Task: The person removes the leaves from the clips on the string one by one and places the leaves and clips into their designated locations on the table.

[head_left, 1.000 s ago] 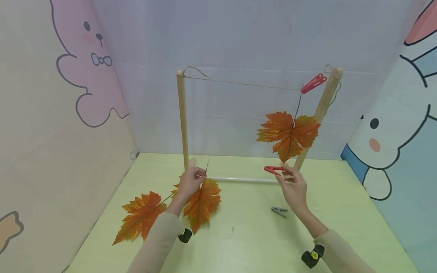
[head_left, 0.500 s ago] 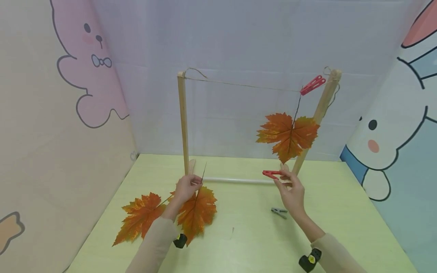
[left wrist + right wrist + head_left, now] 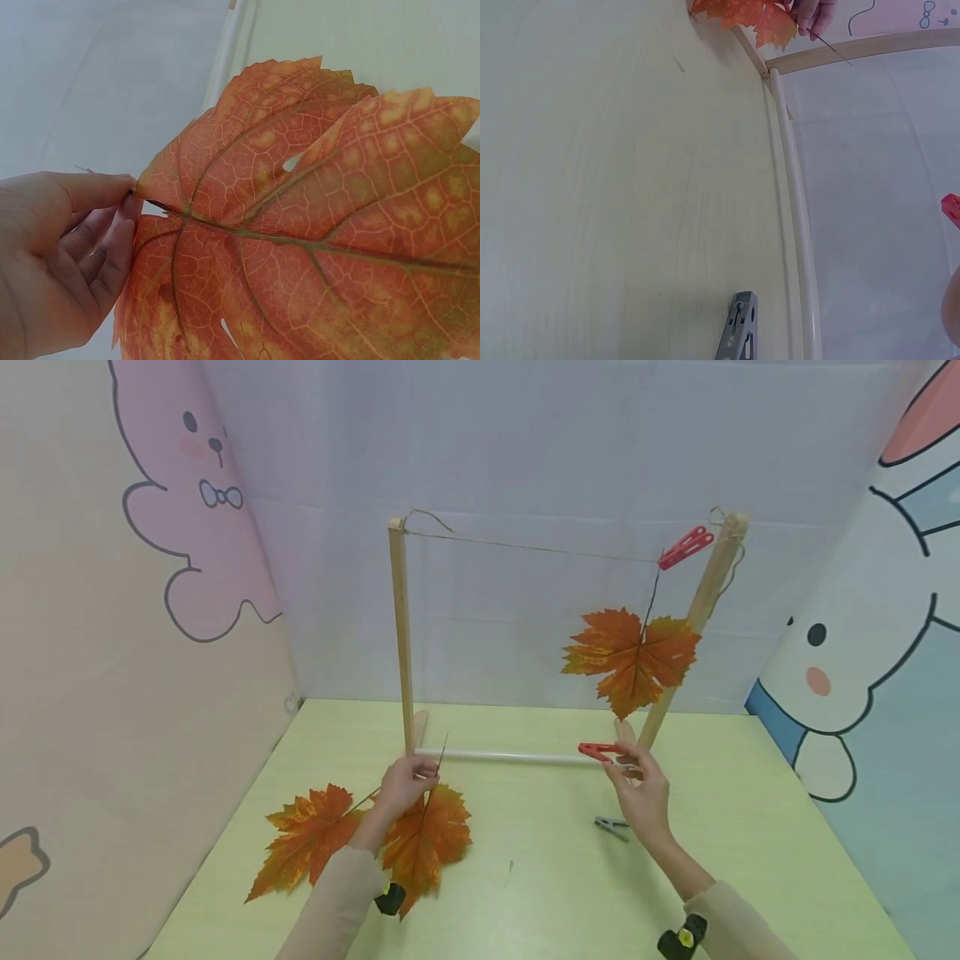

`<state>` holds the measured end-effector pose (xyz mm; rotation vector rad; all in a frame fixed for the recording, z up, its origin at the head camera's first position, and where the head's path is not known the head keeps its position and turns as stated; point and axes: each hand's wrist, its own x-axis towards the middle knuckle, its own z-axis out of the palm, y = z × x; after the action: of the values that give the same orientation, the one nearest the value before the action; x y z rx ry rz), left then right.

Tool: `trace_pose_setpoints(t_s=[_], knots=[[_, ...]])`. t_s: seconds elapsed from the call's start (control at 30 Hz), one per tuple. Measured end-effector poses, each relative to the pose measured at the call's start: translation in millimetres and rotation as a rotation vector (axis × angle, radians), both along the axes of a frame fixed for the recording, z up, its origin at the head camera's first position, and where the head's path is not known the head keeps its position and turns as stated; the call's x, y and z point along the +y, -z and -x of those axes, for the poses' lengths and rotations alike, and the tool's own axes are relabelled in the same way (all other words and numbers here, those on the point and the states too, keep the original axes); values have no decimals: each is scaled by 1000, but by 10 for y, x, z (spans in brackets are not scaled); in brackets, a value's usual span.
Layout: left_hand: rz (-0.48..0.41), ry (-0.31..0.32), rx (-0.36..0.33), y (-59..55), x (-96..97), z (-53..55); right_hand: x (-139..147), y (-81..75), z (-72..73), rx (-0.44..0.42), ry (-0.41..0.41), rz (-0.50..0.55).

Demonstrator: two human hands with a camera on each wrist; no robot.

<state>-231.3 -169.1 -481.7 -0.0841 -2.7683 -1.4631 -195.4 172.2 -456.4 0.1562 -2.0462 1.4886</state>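
Observation:
My left hand (image 3: 406, 783) pinches the thin dark stem of an orange artificial maple leaf (image 3: 429, 843), whose blade hangs below the fingers. The left wrist view shows thumb and fingertips meeting on the stem right at the base of the leaf (image 3: 300, 217). In my right hand (image 3: 643, 789) a red clothespin (image 3: 596, 750) is held between thumb and fingers, its nose pointing left. A second red clothespin (image 3: 686, 547) grips the string (image 3: 525, 547) near the right post, and another maple leaf (image 3: 633, 656) hangs from it by its stem.
A third maple leaf (image 3: 307, 831) lies on the table at the left. A grey clothespin (image 3: 612, 827) rests below my right hand. Wooden posts (image 3: 402, 635) and a white crossbar (image 3: 517, 757) form the frame. A small thin scrap (image 3: 511, 870) lies in the middle of the table (image 3: 547, 910).
My left hand has moved down and slightly left, carrying its leaf lower towards the table. The right hand with the red clothespin has dropped a little.

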Motion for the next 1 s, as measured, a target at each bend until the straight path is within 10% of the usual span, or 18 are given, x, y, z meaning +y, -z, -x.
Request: trace_pose_setpoints(t_s=[0.43, 1.0], knots=[[9, 45, -104, 129, -106, -34, 56, 208, 51, -22, 0, -12], [11, 41, -135, 391, -138, -5, -68, -14, -151, -25, 19, -31]])
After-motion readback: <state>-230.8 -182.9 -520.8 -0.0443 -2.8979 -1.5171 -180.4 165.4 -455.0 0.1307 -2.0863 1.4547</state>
